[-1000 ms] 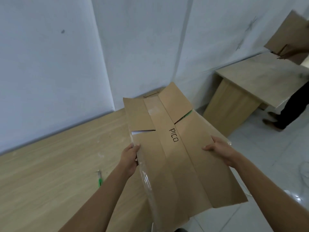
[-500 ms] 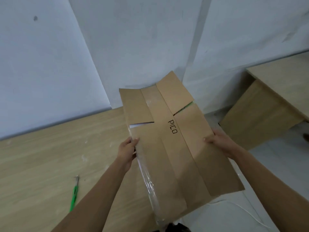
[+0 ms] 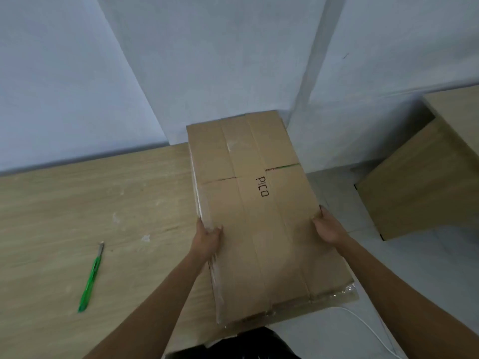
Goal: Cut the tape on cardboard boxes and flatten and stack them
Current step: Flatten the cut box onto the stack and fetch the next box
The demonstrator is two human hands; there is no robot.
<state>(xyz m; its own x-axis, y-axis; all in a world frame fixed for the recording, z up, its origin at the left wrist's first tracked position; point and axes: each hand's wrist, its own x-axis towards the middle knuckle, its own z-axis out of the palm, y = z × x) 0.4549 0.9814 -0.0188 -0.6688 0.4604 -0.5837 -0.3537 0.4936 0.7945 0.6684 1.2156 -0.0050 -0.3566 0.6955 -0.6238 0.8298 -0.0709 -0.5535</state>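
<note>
left hand (image 3: 207,237): grip clamped on flattened box (image 3: 259,224) left edge | right hand (image 3: 328,226): grip clamped on right edge | flattened box: flat on table (image 3: 77,203) right end | green knife (image 3: 90,278): on table, well apart

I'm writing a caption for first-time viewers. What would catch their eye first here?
The flattened box, marked PICO, fills the centre, over the right end of the table. The left hand and right hand grip its long edges. A green cutter lies on the table at lower left.
</note>
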